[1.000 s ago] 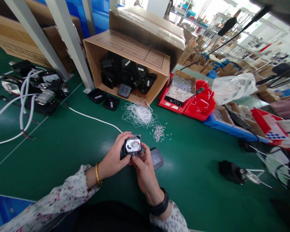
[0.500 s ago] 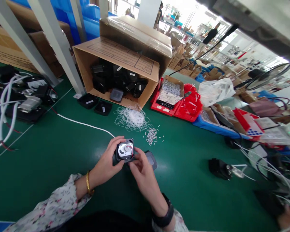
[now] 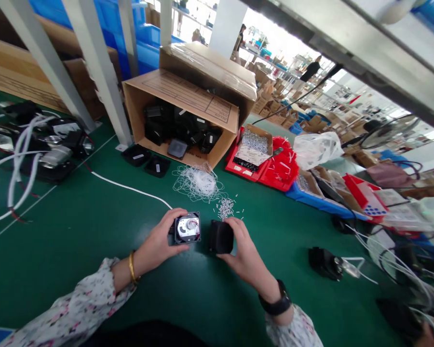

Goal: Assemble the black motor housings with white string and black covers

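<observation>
My left hand (image 3: pixel 158 243) grips a small black square housing (image 3: pixel 185 229) with a white round mechanism and a red wire showing on its open face. My right hand (image 3: pixel 243 250) is closed around a black cover piece (image 3: pixel 220 236), lifted just off the green table (image 3: pixel 75 226) beside the housing. The two parts are a little apart. A pile of small white pins (image 3: pixel 225 208) and a tangle of thin white ties (image 3: pixel 198 182) lie just beyond my hands.
A cardboard box (image 3: pixel 188 96) on its side holds several black housings; two black covers (image 3: pixel 146 161) lie in front of it. Red trays (image 3: pixel 271 164) with small parts stand to the right. White cables (image 3: pixel 21 159) and a black tool (image 3: pixel 325 262) lie at the sides.
My right hand left the housing, moved right and picked up the black cover that lay on the table. My left hand still holds the housing. The camera view shifted.
</observation>
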`<state>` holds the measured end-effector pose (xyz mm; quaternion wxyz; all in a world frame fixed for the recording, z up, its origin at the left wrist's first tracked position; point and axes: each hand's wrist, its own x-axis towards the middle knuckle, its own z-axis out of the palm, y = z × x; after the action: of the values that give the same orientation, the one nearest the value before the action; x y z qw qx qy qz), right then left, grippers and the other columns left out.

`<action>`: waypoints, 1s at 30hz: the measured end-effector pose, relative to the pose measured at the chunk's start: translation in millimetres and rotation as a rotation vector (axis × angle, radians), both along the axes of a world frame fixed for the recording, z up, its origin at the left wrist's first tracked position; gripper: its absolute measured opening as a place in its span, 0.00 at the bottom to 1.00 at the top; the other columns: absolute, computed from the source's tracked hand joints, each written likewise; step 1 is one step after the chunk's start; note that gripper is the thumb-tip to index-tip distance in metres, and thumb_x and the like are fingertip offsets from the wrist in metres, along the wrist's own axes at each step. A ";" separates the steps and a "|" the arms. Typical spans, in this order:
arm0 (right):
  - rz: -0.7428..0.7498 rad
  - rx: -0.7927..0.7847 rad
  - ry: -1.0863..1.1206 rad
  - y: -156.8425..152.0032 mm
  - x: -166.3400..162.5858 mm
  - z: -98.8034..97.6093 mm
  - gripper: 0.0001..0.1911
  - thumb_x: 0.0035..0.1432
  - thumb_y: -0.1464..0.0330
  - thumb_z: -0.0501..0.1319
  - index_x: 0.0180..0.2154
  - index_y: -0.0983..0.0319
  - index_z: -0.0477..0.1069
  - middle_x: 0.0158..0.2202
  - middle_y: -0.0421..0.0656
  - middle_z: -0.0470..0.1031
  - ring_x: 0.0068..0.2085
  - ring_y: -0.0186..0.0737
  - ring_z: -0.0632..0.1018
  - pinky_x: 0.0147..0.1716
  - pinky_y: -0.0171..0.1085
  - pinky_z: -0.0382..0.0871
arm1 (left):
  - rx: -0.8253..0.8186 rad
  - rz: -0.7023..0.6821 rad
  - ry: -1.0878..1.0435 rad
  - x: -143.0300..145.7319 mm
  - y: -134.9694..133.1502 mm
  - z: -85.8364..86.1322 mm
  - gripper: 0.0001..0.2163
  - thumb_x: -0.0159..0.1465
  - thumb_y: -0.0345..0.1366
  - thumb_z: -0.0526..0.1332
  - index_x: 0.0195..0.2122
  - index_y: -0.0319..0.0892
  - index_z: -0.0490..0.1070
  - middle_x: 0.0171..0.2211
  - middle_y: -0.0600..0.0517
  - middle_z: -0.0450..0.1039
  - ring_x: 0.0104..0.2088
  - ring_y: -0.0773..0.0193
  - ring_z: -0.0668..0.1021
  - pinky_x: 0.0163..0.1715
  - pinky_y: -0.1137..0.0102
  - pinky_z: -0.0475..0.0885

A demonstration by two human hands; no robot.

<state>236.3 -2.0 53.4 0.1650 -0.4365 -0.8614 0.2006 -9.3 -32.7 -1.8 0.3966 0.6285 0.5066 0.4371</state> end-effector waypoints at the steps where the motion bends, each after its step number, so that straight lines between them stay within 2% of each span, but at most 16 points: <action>1: -0.020 0.002 0.084 0.5 -5.1 2.1 0.37 0.46 0.74 0.65 0.56 0.59 0.52 0.55 0.51 0.57 0.57 0.52 0.61 0.56 0.52 0.59 | -0.003 0.005 -0.009 -0.9 0.1 -0.9 0.32 0.49 0.29 0.68 0.53 0.46 0.55 0.55 0.47 0.58 0.56 0.54 0.63 0.57 0.58 0.59; 4: 0.044 -0.030 0.196 1.8 -28.7 8.8 0.35 0.50 0.71 0.64 0.56 0.59 0.51 0.55 0.51 0.58 0.57 0.50 0.61 0.56 0.51 0.59 | -0.022 0.023 -0.030 -1.9 0.2 -4.0 0.35 0.47 0.30 0.69 0.55 0.46 0.54 0.54 0.47 0.60 0.54 0.54 0.66 0.55 0.60 0.62; 8: 0.219 -0.038 0.125 9.3 -65.5 20.7 0.36 0.49 0.70 0.65 0.57 0.60 0.52 0.55 0.50 0.60 0.57 0.49 0.61 0.56 0.50 0.60 | -0.022 0.021 -0.046 -1.9 -0.8 -9.4 0.42 0.46 0.35 0.72 0.58 0.46 0.48 0.55 0.44 0.60 0.54 0.52 0.67 0.55 0.58 0.63; 10: 0.274 -0.046 0.065 13.1 -74.7 25.5 0.39 0.47 0.68 0.68 0.58 0.59 0.53 0.56 0.50 0.59 0.58 0.50 0.60 0.57 0.51 0.57 | -0.016 0.026 -0.044 -2.2 -1.4 -10.9 0.46 0.45 0.38 0.73 0.60 0.47 0.44 0.56 0.43 0.58 0.55 0.51 0.65 0.55 0.56 0.62; 12: 0.270 -0.094 0.041 12.9 -74.3 25.6 0.45 0.43 0.65 0.71 0.59 0.58 0.51 0.60 0.49 0.54 0.61 0.53 0.55 0.59 0.53 0.52 | 0.027 0.031 -0.049 -2.7 -1.7 -10.6 0.49 0.45 0.37 0.73 0.62 0.50 0.39 0.58 0.44 0.55 0.57 0.52 0.64 0.57 0.56 0.61; 14: 0.136 -0.168 0.127 6.5 -68.1 19.0 0.45 0.47 0.60 0.68 0.61 0.58 0.47 0.62 0.49 0.50 0.62 0.54 0.52 0.59 0.54 0.50 | 0.107 0.015 -0.006 -2.7 -2.2 -8.5 0.48 0.47 0.34 0.72 0.62 0.52 0.39 0.59 0.45 0.53 0.58 0.53 0.61 0.58 0.56 0.59; 15: 0.025 -0.229 0.212 1.2 -64.7 13.3 0.42 0.51 0.58 0.65 0.61 0.59 0.47 0.61 0.51 0.51 0.61 0.53 0.55 0.58 0.53 0.53 | 0.146 -0.003 0.040 -2.4 -2.7 -6.9 0.46 0.48 0.33 0.71 0.62 0.52 0.41 0.59 0.46 0.52 0.59 0.53 0.59 0.59 0.56 0.58; 18: -0.262 -0.570 0.535 -18.5 -62.7 -8.5 0.32 0.56 0.53 0.57 0.57 0.64 0.55 0.52 0.54 0.64 0.51 0.50 0.68 0.47 0.47 0.67 | 0.193 -0.029 0.175 -1.7 -5.0 -1.3 0.36 0.54 0.32 0.67 0.60 0.53 0.50 0.58 0.47 0.53 0.59 0.53 0.59 0.59 0.57 0.57; 20: -0.333 -0.831 0.755 -30.1 -69.8 -21.4 0.30 0.54 0.52 0.60 0.51 0.65 0.60 0.47 0.53 0.68 0.46 0.48 0.72 0.41 0.43 0.69 | 0.187 -0.045 0.181 -3.9 -5.7 4.0 0.34 0.54 0.40 0.66 0.59 0.51 0.52 0.58 0.47 0.54 0.58 0.52 0.60 0.58 0.57 0.58; 22: -0.380 -0.971 0.933 -37.2 -80.0 -29.0 0.29 0.50 0.54 0.64 0.47 0.65 0.63 0.46 0.51 0.70 0.44 0.47 0.73 0.39 0.40 0.69 | 0.150 -0.083 0.108 -10.1 -3.6 12.1 0.35 0.56 0.52 0.61 0.61 0.49 0.49 0.57 0.46 0.56 0.56 0.51 0.62 0.57 0.57 0.59; 24: -0.398 -0.978 1.001 -39.9 -88.2 -30.6 0.28 0.45 0.57 0.67 0.44 0.64 0.65 0.43 0.49 0.72 0.41 0.45 0.74 0.37 0.39 0.69 | 0.089 -0.125 0.042 -19.6 1.5 22.8 0.33 0.60 0.57 0.51 0.62 0.46 0.48 0.55 0.45 0.60 0.53 0.52 0.65 0.55 0.58 0.60; 26: -0.378 -0.870 0.908 -39.8 -91.7 -27.8 0.26 0.41 0.61 0.69 0.41 0.64 0.66 0.38 0.46 0.73 0.38 0.44 0.74 0.36 0.40 0.68 | 0.020 -0.182 0.080 -29.8 7.0 32.6 0.27 0.63 0.55 0.47 0.58 0.45 0.56 0.50 0.46 0.64 0.51 0.53 0.66 0.53 0.59 0.62; 28: -0.342 -0.686 0.716 -39.1 -91.2 -23.5 0.24 0.38 0.67 0.69 0.40 0.62 0.67 0.36 0.44 0.72 0.37 0.44 0.73 0.37 0.40 0.67 | -0.012 -0.255 0.170 -38.1 8.4 37.1 0.23 0.61 0.54 0.53 0.50 0.44 0.66 0.46 0.47 0.66 0.49 0.53 0.66 0.50 0.60 0.64; 30: -0.285 -0.513 0.534 -39.2 -89.1 -20.3 0.25 0.36 0.71 0.69 0.40 0.61 0.67 0.36 0.42 0.71 0.37 0.43 0.72 0.37 0.40 0.67 | 0.004 -0.270 0.200 -43.1 3.0 34.0 0.23 0.57 0.55 0.57 0.46 0.44 0.67 0.45 0.46 0.67 0.48 0.52 0.66 0.49 0.59 0.64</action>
<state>147.2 -41.2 33.1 0.2948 -0.5114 -0.6408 0.4909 -52.3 -29.7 32.3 0.3980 0.7321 0.4537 0.3158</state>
